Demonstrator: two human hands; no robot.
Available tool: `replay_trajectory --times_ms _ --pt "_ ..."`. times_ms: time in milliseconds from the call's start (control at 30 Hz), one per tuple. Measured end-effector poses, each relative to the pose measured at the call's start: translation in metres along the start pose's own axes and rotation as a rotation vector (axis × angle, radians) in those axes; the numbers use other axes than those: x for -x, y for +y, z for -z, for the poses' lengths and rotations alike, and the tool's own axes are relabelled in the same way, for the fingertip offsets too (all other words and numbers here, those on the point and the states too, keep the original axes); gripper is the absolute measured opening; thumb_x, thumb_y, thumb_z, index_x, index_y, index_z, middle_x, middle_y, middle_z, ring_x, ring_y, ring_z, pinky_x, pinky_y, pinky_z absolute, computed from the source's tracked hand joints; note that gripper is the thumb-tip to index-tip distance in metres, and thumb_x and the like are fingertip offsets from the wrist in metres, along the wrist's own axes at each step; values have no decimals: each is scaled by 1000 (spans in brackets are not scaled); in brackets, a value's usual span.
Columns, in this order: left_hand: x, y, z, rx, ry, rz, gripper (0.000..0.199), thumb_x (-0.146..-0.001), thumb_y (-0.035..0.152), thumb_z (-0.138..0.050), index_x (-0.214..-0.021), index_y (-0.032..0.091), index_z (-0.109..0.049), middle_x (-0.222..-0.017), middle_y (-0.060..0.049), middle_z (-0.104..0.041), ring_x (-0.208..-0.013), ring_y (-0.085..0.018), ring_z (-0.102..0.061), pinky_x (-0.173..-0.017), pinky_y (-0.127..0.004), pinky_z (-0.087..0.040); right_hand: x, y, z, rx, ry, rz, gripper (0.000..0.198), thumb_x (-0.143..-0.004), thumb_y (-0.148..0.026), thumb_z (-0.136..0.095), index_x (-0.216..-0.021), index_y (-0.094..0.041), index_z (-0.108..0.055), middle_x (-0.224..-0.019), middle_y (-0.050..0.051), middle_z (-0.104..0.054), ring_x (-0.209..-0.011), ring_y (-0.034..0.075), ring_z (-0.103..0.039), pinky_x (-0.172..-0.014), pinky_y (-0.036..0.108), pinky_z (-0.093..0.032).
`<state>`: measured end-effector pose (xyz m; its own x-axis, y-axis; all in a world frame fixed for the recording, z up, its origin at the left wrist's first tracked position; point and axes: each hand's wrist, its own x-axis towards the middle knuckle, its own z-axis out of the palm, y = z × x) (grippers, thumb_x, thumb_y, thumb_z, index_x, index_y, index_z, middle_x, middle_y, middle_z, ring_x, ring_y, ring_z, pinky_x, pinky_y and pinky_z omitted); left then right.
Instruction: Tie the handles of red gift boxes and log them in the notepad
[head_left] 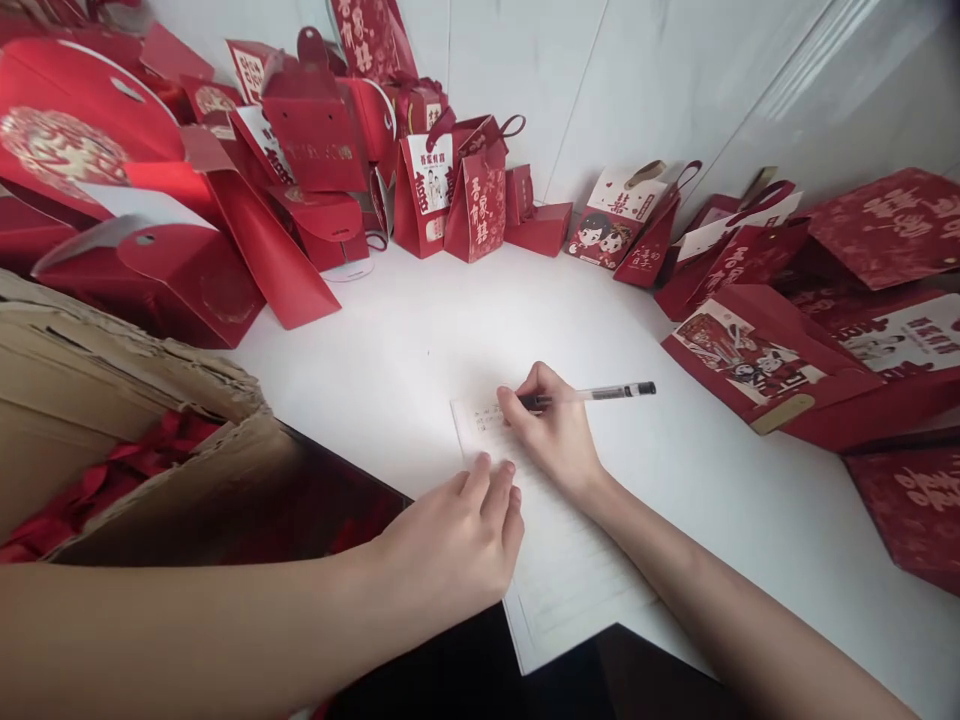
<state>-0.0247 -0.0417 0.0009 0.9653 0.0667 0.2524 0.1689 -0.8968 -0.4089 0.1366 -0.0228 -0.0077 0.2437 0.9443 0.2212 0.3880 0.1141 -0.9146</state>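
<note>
My right hand (pixel 559 435) is closed around a clear-barrelled pen (pixel 619 392) with black ends. The pen's tip is hidden behind my fingers, over the top part of a lined sheet of paper (pixel 577 580). A few short lines of small handwriting show near the sheet's top left corner. My left hand (pixel 457 535) rests on the sheet's left edge, palm down, its fingers stretched out and slightly bent, holding nothing. The paper lies slanted on a white table (pixel 390 350), its bottom corner jutting past the front edge.
Red gift boxes (pixel 480 200) with gold or white prints stand in an arc along the table's back. More red boxes (pixel 772 360) crowd the right side and the left (pixel 187 270). An open cardboard carton (pixel 127 350) with red ribbon inside stands at the left, below a white wall (pixel 517 80).
</note>
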Motion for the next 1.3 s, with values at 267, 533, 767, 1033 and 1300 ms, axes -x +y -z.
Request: replay_trajectory --times_ms 267,533,767,1033,1300 --pt "-4 1 1 54 0 49 34 -74 20 -56 -102 2 -62 -107 -21 -63 -98 -31 -60 -79 -38 -45 1 1 0 66 -71 -17 31 -79 -20 -52 -57 -19 -31 -45 -8 -41 -43 8 -39 -43 19 -32" --pt "-6 0 7 61 -75 14 37 -73 22 -56 -103 2 -62 -109 -22 -62 -99 -33 -59 -77 -39 -45 1 0 1 121 -63 -17 31 -76 -17 -51 -54 -19 -30 -44 -7 -36 -42 8 -36 -41 20 -27" --pt "-7 1 6 82 -140 -22 38 -75 23 -55 -108 3 -60 -112 -21 -61 -102 -34 -57 -75 -40 -45 1 0 -1 152 -71 -20 30 -75 -17 -51 -53 -19 -29 -45 -8 -34 -42 7 -34 -40 20 -26" --pt "-5 2 5 110 -114 17 42 -72 26 -62 -105 1 -60 -111 -23 -60 -101 -34 -57 -74 -39 -43 -1 -2 -1 113 -46 -35 30 -73 -15 -50 -53 -19 -28 -42 -8 -36 -40 7 -33 -39 18 -27" --pt "-6 1 6 98 -144 -29 42 -71 28 -62 -106 4 -61 -110 -20 -62 -103 -32 -57 -78 -40 -45 0 0 -1 142 -41 -24 30 -74 -16 -50 -53 -19 -30 -44 -8 -34 -40 7 -34 -39 18 -28"
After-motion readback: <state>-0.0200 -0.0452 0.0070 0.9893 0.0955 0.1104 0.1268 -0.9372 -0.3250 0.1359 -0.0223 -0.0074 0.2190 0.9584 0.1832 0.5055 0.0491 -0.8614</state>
